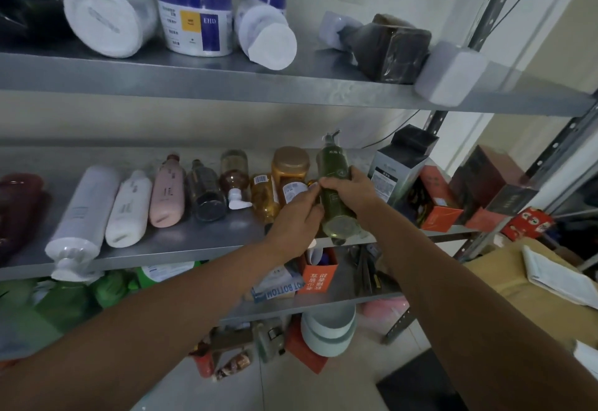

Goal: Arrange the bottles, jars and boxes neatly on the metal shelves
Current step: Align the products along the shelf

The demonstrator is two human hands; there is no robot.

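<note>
Centre of frame, middle shelf [200,239]: the green pump bottle [335,184] lies at a slant, pump toward the back wall and base out at the shelf's front edge, at the right end of a row of lying bottles.
Right hand [348,185]: curled round the green bottle's middle from the right, thumb across its top. It is likely steering the bottle parallel to the row.
Left hand [296,219]: comes in from lower left with fingers stretched over an amber jar [289,161], tips at the green bottle's left side. Whether they pinch it or only steady it, I cannot tell.
Why two hands: probably to stop the round body rolling while it is lined up.
Row to the left: amber bottle [263,197], dark bottle [207,193], pink bottle [168,193] and tall white bottle [81,213] lie lengthwise and close together, so this part looks sorted.
Right of centre: grey box [398,167] and orange box [437,203] sit askew, apparently not yet tidied.
Upper left, top shelf [226,82]: a tipped white tub [106,19] lies beside an upright tub [197,22] and likely needs righting.
</note>
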